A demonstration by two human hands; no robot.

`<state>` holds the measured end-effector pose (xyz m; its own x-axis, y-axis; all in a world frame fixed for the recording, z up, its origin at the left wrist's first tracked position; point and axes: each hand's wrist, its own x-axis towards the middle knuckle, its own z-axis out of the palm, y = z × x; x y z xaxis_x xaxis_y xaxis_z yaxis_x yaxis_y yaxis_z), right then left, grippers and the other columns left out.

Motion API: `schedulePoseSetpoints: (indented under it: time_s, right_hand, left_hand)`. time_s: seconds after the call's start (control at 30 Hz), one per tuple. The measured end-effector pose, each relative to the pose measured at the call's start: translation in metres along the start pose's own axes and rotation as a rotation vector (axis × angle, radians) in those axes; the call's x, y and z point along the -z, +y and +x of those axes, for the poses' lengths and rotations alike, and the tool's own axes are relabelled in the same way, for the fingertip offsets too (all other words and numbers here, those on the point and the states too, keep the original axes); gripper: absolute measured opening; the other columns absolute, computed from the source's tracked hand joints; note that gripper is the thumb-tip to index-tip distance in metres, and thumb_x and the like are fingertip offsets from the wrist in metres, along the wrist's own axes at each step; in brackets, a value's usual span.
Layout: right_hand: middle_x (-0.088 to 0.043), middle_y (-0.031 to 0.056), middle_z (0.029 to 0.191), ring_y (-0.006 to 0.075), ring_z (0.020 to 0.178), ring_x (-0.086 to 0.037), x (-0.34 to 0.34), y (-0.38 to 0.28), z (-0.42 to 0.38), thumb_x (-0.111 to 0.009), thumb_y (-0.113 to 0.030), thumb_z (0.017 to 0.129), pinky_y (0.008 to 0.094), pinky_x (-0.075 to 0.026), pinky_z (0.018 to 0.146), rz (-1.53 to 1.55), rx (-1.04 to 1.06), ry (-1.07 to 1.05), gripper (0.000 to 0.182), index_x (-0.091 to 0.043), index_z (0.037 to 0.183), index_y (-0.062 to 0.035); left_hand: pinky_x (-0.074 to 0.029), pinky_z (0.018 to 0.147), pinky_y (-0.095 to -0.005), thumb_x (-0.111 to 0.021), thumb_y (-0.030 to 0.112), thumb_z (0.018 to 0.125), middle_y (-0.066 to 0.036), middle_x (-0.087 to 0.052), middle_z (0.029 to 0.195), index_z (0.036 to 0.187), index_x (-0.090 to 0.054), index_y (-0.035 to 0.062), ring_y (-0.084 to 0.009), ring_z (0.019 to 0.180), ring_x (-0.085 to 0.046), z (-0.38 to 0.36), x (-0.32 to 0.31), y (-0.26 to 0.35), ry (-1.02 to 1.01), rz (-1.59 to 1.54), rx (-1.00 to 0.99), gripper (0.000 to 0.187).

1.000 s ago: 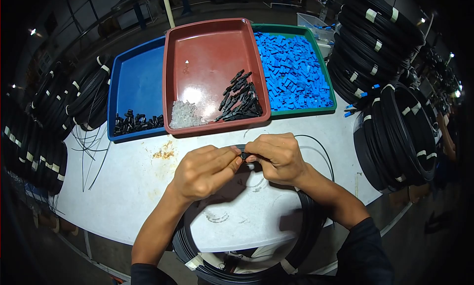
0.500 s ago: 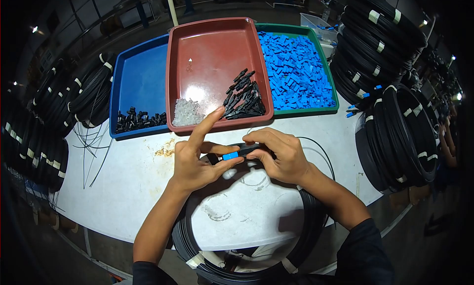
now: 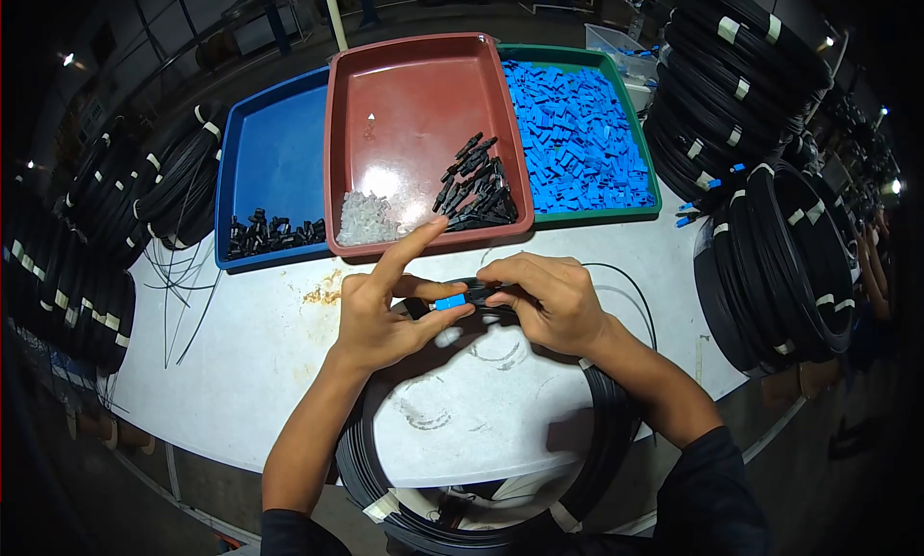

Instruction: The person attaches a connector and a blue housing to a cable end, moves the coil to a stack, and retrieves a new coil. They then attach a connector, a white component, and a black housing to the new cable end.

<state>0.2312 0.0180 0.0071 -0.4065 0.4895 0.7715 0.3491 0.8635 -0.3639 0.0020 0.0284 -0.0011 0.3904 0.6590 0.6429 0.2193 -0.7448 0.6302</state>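
Between thumb and a finger, my left hand (image 3: 373, 310) pinches a small blue connector (image 3: 449, 303), its index finger raised clear. Facing it, my right hand (image 3: 544, 296) is closed on a black piece (image 3: 479, 294) at the connector's right end; this looks like the connector's boot or cable end, but the fingers partly cover it. A thin black cable (image 3: 635, 291) curves out behind my right hand. Below both hands, a large coil of black cable (image 3: 608, 412) bound with white tape lies over the table's front edge.
At the back stand a blue tray (image 3: 274, 123) with black parts, a red tray (image 3: 414, 103) with clear and black pieces, and a green tray (image 3: 640, 161) full of blue connectors. Cable coils are stacked at left (image 3: 72, 296) and right (image 3: 770, 267) of the white table (image 3: 241, 363).
My right hand's fingers have shifted slightly to the right and curled more, showing more of the black piece beside the blue connector. My left hand stays nearly still.
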Motion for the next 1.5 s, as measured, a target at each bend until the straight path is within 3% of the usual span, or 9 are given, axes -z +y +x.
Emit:
schedulePoseSetpoints:
  time_s: [0.47,0.77,1.0,1.1,1.2,1.23,1.27,1.4,1.5]
  right_hand:
    - [-0.071,0.0097,0.087,0.0261,0.071,-0.070,-0.002,0.002,-0.002,-0.069,0.007,0.068,0.0354,-0.055,0.061,-0.054,0.091,0.033,0.034,-0.069,0.101,-0.0024]
    - [-0.069,0.0061,0.090,0.0254,0.070,-0.069,0.001,0.004,-0.003,-0.068,0.008,0.064,0.0343,-0.055,0.059,-0.032,0.080,-0.005,0.032,-0.071,0.094,-0.0044]
    - [-0.070,0.0098,0.090,0.0270,0.076,-0.070,0.002,0.006,-0.001,-0.071,0.008,0.071,0.0353,-0.056,0.065,-0.016,0.030,-0.061,0.026,-0.070,0.095,-0.0023]
    - [-0.069,0.0133,0.093,0.0325,0.083,-0.069,0.006,0.005,-0.001,-0.068,0.008,0.079,0.0385,-0.055,0.072,0.032,-0.164,-0.031,0.021,-0.067,0.098,-0.0010]
    - [-0.069,0.0161,0.095,0.0352,0.088,-0.068,0.010,0.011,-0.001,-0.065,0.007,0.080,0.0408,-0.055,0.078,0.011,-0.233,-0.042,0.021,-0.067,0.100,-0.0001]
    - [-0.068,0.0176,0.097,0.0363,0.090,-0.068,0.012,0.014,-0.003,-0.064,0.007,0.081,0.0419,-0.054,0.081,-0.025,-0.260,-0.070,0.021,-0.066,0.101,0.0005]
    - [-0.068,0.0176,0.097,0.0363,0.090,-0.068,0.015,0.016,-0.005,-0.064,0.007,0.081,0.0419,-0.054,0.081,-0.027,-0.256,-0.070,0.021,-0.066,0.101,0.0005]
    - [-0.067,0.0191,0.100,0.0361,0.093,-0.067,0.021,0.028,-0.007,-0.061,0.004,0.084,0.0416,-0.053,0.084,0.020,-0.384,-0.219,0.016,-0.064,0.100,0.0024]
    - [-0.068,0.0178,0.100,0.0342,0.094,-0.067,0.022,0.031,-0.007,-0.061,0.000,0.088,0.0400,-0.052,0.085,0.059,-0.406,-0.283,0.014,-0.065,0.102,0.0025]
  left_hand:
    - [-0.062,0.079,-0.0276,-0.090,0.003,0.071,-0.010,-0.071,0.128,0.138,-0.055,-0.0009,-0.0205,0.096,-0.076,0.001,0.001,0.006,0.033,0.035,-0.018,0.076]
    - [-0.063,0.077,-0.0277,-0.090,0.004,0.071,-0.014,-0.069,0.130,0.136,-0.057,-0.0015,-0.0206,0.093,-0.076,0.001,0.000,0.004,0.042,0.039,-0.056,0.073]
    - [-0.061,0.071,-0.0271,-0.091,0.011,0.071,-0.016,-0.073,0.121,0.138,-0.057,-0.0003,-0.0225,0.093,-0.077,0.003,0.006,0.009,-0.050,0.107,-0.066,0.076]
    - [-0.060,0.080,-0.0327,-0.095,0.024,0.068,-0.019,-0.074,0.116,0.139,-0.056,-0.0006,-0.0269,0.110,-0.072,0.006,0.019,0.013,0.082,0.168,-0.095,0.085]
    - [-0.060,0.085,-0.0347,-0.088,0.016,0.077,-0.021,-0.073,0.116,0.135,-0.060,-0.0015,-0.0274,0.109,-0.073,-0.001,0.037,0.016,0.101,0.159,-0.001,0.067]
    - [-0.060,0.078,-0.0335,-0.085,0.014,0.080,-0.016,-0.076,0.108,0.128,-0.066,0.0000,-0.0258,0.095,-0.076,-0.005,0.040,0.021,0.151,0.221,-0.019,0.054]
    - [-0.060,0.078,-0.0335,-0.085,0.014,0.080,-0.016,-0.076,0.108,0.128,-0.066,0.0000,-0.0258,0.095,-0.076,-0.011,0.046,0.028,0.155,0.221,-0.022,0.054]
    - [-0.053,0.059,-0.0306,-0.084,0.028,0.082,-0.008,-0.078,0.090,0.110,-0.076,0.0046,-0.0199,0.067,-0.070,-0.053,0.054,0.076,-0.143,0.302,-0.133,0.037]
    - [-0.053,0.062,-0.0288,-0.080,0.039,0.084,-0.005,-0.078,0.095,0.110,-0.076,0.0069,-0.0164,0.075,-0.072,-0.087,0.037,0.133,-0.386,0.080,-0.036,0.042]
